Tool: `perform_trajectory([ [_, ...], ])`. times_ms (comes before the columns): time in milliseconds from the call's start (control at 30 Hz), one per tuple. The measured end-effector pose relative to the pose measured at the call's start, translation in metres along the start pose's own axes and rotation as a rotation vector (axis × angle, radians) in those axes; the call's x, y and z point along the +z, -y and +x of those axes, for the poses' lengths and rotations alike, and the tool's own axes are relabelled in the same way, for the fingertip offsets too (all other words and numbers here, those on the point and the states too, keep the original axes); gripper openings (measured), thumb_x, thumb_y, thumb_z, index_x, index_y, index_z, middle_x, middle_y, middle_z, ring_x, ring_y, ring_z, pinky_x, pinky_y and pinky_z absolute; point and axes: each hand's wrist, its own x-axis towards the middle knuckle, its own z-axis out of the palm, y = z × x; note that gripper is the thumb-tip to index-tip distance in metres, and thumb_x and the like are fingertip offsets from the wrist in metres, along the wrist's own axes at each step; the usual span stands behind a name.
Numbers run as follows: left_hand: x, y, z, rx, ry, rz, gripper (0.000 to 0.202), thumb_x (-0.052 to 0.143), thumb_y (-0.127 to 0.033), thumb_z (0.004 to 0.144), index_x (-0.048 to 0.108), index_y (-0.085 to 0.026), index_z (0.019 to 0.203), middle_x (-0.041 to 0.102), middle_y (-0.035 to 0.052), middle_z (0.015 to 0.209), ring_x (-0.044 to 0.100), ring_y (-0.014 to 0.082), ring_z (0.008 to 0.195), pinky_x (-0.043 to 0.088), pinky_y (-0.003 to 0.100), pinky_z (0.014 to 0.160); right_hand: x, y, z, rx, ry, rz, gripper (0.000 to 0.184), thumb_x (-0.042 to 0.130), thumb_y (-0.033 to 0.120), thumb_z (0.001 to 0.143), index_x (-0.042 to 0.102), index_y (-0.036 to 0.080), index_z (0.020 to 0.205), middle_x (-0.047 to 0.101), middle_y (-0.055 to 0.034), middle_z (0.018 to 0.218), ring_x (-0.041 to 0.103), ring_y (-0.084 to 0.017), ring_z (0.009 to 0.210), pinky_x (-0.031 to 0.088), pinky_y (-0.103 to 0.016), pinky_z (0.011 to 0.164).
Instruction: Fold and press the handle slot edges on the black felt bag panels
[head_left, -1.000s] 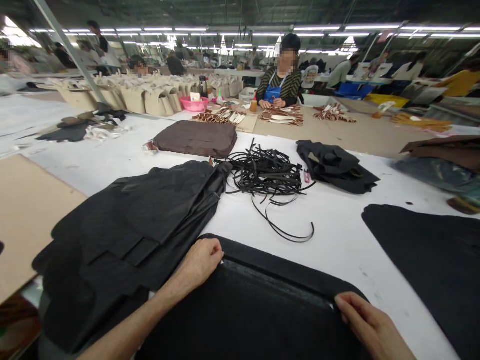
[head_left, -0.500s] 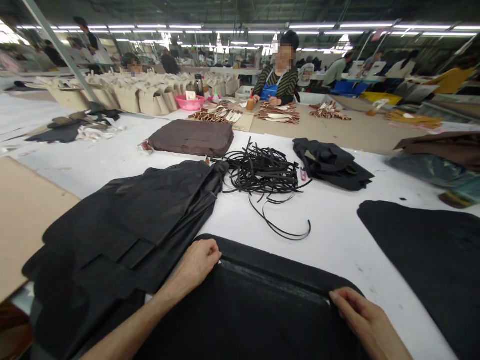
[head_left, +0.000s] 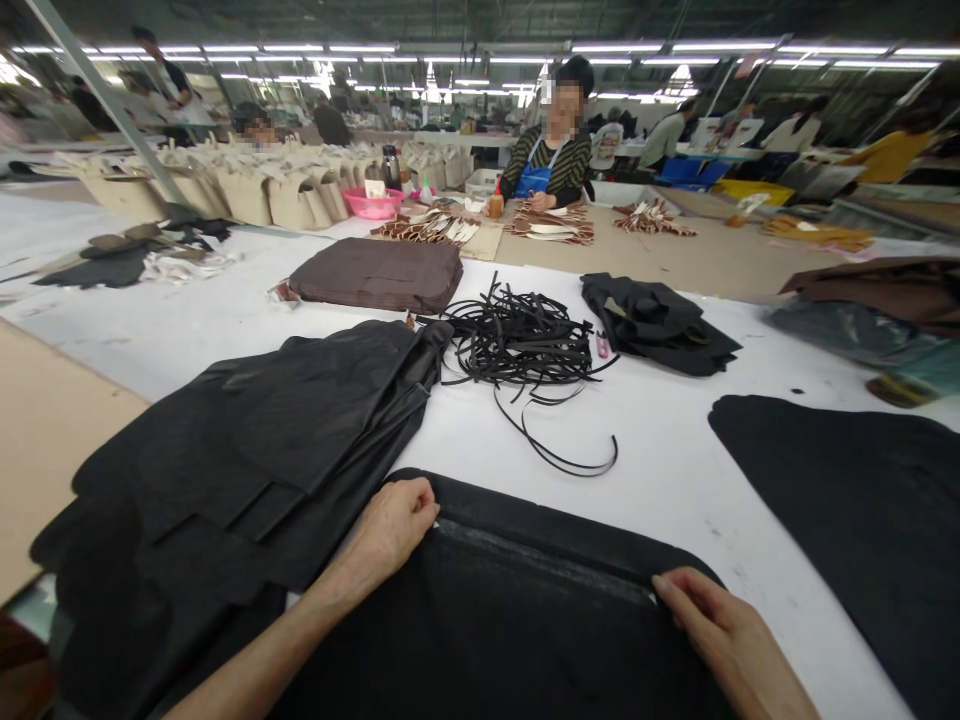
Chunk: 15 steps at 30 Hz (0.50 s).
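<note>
Factory table point(head_left: 675, 470), white, spreads under dark cloth. Nearest me lies the panel point(head_left: 525, 620), its far rim rolled over; the rest I judge unfinished. Straps point(head_left: 525, 345) tangle beyond. My left hand point(head_left: 390, 525) curls tight on that rim; right hand point(head_left: 720, 630) lays fingers together there, grip unclear.

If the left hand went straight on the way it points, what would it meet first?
Past the folded rim of the panel under its knuckles, the left hand would cross bare table and probably meet the strap loop first, though depth is unclear.
</note>
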Motion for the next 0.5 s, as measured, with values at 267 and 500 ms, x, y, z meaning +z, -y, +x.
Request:
perform_trajectory([
  [267,0.003,-0.017,-0.015,0.058,-0.044,0.311,0.011,0.043,-0.016,0.087,0.053,-0.019,0.09,0.057,0.0025,0.07,0.054,0.0212,0.066,0.032,0.029,0.057,-0.001,0.015,-0.008,-0.036,-0.079,0.068,0.039,0.041,0.056,0.077,0.051,0.02,0.066,0.044,0.0021,0.058,0.042,-0.016,0.059,0.031,-0.027,0.054],
  [500,0.013,-0.019,-0.022,0.439,-0.038,0.466,0.036,0.031,0.006,0.078,0.057,-0.017,0.086,0.057,0.0052,0.096,0.051,0.0207,0.089,0.042,0.032,0.079,-0.003,0.024,-0.012,-0.06,-0.107,0.141,0.031,0.044,0.046,0.08,0.051,0.019,0.065,0.042,0.0037,0.057,0.04,-0.013,0.057,0.028,-0.026,0.052],
])
